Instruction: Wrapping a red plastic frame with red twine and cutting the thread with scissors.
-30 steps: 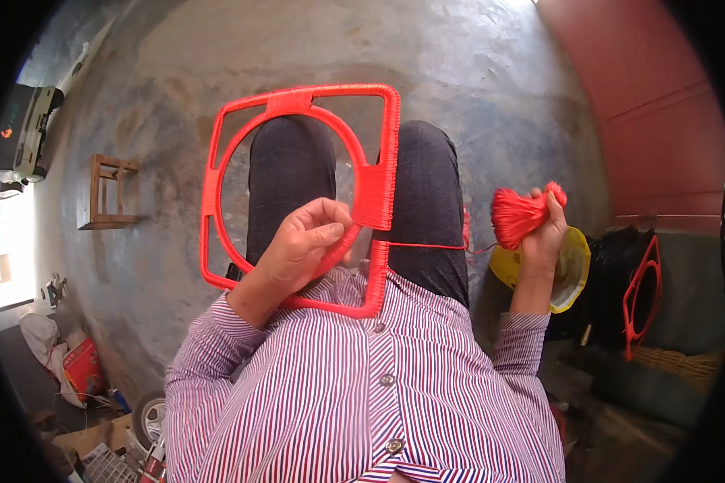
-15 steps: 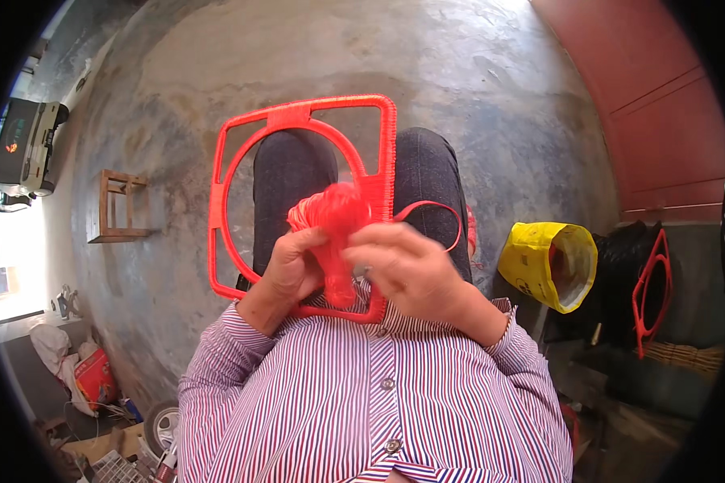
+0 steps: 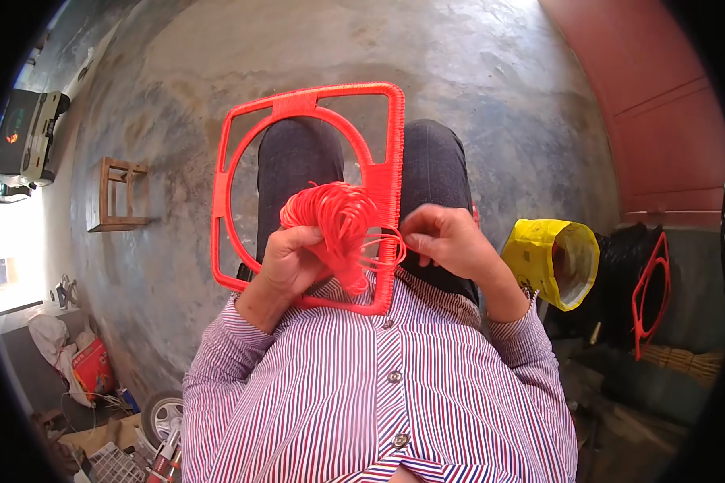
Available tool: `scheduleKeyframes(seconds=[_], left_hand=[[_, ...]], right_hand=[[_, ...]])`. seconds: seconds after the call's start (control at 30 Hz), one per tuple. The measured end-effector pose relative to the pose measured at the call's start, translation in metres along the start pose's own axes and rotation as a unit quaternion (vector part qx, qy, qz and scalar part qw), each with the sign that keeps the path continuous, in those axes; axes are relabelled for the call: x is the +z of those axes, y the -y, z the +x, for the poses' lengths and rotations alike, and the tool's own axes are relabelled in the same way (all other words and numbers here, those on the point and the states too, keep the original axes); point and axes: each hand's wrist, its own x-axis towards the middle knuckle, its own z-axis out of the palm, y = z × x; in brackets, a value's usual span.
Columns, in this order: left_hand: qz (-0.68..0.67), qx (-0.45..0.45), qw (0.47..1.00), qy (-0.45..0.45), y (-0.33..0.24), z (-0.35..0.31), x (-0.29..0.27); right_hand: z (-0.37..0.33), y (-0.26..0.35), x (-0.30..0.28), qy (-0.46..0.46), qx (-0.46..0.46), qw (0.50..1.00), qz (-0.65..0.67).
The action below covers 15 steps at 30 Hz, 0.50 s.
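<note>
A square red frame with a round ring inside [image 3: 296, 102], wrapped in red cord, lies across my lap. My left hand [image 3: 292, 262] is closed on a bundle of thin red plastic cord [image 3: 330, 211], gathered at its waist, over the lower right part of the frame. Loops of cord stick out from the bundle's right side, past the frame's right bar. At those loops my right hand [image 3: 447, 240] is closed, thumb and fingers pinched together on the cord loop.
To the right stands a yellow bag [image 3: 534, 259] with its mouth open. Beyond it, another red frame [image 3: 655, 294] leans by black plastic. A small wooden stool [image 3: 121, 196] is on the concrete floor at left. A red door [image 3: 660, 113] closes off the far right.
My right hand has moved right, away from the bundle, drawing out loops of cord. The bundle, blurred before, now hangs steadier in my left hand. The frame has shifted slightly up.
</note>
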Motion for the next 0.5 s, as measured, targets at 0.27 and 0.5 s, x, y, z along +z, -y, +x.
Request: scheduleKeyframes(seconds=[0.27,0.5], left_hand=[[-0.041,0.039,0.998,-0.031,0.002,0.004,-0.008],[0.073,0.041,0.996,0.029,0.001,-0.002,0.001]], right_hand=[[-0.016,-0.011,-0.005,-0.037,-0.001,0.999,-0.027],[-0.008,0.002,0.008,0.074,-0.062,0.959,-0.265]])
